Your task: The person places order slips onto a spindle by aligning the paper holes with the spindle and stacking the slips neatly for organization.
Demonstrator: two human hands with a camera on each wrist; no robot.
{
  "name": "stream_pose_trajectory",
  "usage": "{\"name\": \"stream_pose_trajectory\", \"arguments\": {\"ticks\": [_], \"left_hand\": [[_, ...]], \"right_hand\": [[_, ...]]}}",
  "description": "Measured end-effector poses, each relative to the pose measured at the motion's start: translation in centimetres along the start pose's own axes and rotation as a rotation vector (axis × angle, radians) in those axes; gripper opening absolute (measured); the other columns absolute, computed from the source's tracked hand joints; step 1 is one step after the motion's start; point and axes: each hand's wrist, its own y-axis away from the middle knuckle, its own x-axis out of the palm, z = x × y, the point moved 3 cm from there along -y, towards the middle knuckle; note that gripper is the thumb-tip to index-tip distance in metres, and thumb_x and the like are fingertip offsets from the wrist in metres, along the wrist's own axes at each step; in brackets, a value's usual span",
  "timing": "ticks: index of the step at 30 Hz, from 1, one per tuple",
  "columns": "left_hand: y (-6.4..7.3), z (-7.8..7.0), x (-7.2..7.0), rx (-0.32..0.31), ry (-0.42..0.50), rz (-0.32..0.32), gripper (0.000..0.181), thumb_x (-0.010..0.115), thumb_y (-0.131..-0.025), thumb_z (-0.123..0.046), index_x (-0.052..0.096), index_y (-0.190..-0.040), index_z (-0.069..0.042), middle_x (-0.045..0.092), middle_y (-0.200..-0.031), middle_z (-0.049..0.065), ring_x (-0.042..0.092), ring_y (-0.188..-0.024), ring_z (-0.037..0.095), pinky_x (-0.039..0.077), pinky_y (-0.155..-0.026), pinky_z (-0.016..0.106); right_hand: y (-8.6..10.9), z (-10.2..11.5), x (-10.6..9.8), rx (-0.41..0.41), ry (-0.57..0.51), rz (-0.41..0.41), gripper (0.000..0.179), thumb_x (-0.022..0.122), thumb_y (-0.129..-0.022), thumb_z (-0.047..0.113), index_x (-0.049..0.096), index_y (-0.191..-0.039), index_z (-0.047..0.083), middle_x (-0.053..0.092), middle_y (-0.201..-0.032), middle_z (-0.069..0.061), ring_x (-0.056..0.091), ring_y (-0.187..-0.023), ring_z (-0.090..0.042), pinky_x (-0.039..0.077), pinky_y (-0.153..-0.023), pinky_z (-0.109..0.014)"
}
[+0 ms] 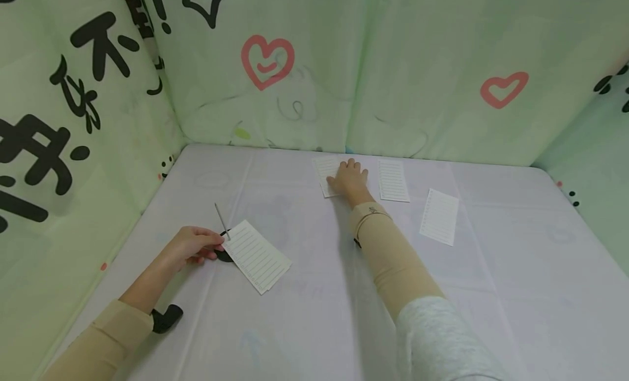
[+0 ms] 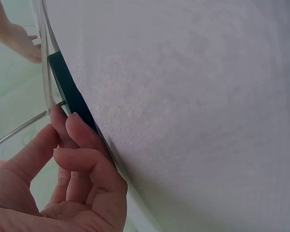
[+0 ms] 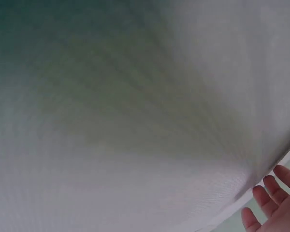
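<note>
Cards (image 1: 257,261) are pinched at one corner by the left hand (image 1: 196,243), apparently to be steadied at the thin rod (image 1: 220,217). The right hand (image 1: 351,180) is spread, fingers extended, at a far card (image 1: 324,173); contact cannot be determined.

White lined cards (image 1: 257,258) on a spike (image 1: 220,217)
Corner pierced, black base (image 1: 224,256) below; another card (image 1: 325,172) flat near the worktop's (image 1: 314,315) far edge.
</note>
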Motion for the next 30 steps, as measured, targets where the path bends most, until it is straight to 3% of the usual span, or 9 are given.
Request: {"name": "stream_pose_trajectory", "arguments": {"ticks": [14, 30], "left_hand": [[-0.08, 0.09, -0.14, -0.005, 0.010, 0.004, 0.031, 0.063, -0.086, -0.018, 0.059, -0.106, 0.004, 0.065, -0.071, -0.006, 0.058, -0.058, 0.007, 0.041, -0.051, 0.020], [-0.03, -0.03, 0.08, -0.006, 0.003, 0.001, 0.029, 0.064, -0.085, -0.018, 0.060, -0.105, 0.004, 0.064, -0.069, -0.007, 0.057, -0.056, 0.005, 0.040, -0.049, 0.019]], "right_hand": [[0.19, 0.29, -0.23, 0.056, -0.132, 0.063, 0.071, 0.048, -0.089, 0.031, 0.015, -0.143, -0.002, 0.007, -0.148, -0.023, 0.007, -0.135, -0.037, 0.006, -0.105, -0.057], [0.51, 0.57, -0.42, 0.090, -0.182, 0.069, 0.065, 0.050, -0.090, 0.025, 0.020, -0.140, -0.005, 0.011, -0.146, -0.028, 0.011, -0.134, -0.040, 0.010, -0.104, -0.059]]}}
